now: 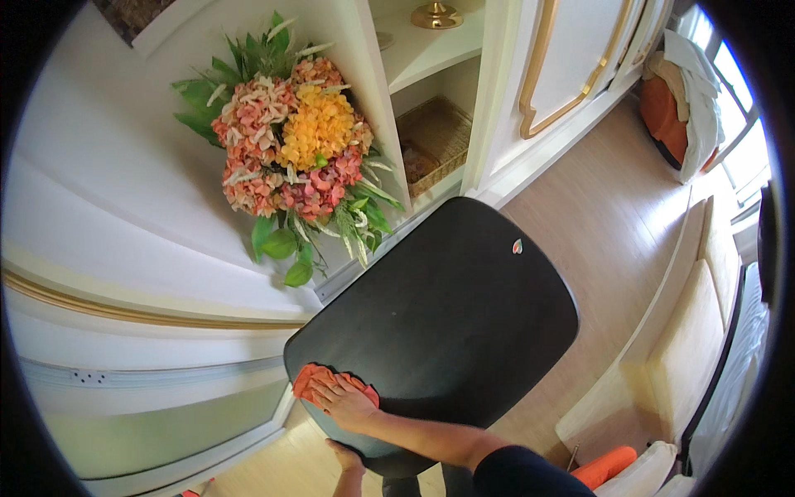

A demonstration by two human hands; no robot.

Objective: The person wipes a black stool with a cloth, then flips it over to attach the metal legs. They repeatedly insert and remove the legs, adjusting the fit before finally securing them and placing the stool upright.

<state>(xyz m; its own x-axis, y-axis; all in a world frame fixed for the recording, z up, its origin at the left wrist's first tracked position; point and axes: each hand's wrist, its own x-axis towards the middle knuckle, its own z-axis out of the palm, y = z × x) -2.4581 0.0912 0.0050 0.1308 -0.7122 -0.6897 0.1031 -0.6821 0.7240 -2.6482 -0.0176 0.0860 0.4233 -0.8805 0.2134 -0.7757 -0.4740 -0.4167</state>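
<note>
A dark, round-cornered table (447, 306) stands in front of me. On its near left corner lies a crumpled orange cloth (308, 377). My right hand (348, 407) rests flat on top of this cloth, fingers spread and palm down, with the arm reaching in from the lower right. Just below it, beside the table's near edge, is my left hand (346, 455). Only part of that hand shows, and its finger pose is unclear. A small heart-shaped sticker (517, 246) marks the tabletop's far right corner.
A large artificial-looking flower bouquet (306, 141) stands beyond the table's left side. White shelving (422, 62) behind holds a wicker basket (435, 141) and a gold base (436, 16). At right is a cream sofa (691, 331); an orange chair with draped fabric (667, 124) stands by the window.
</note>
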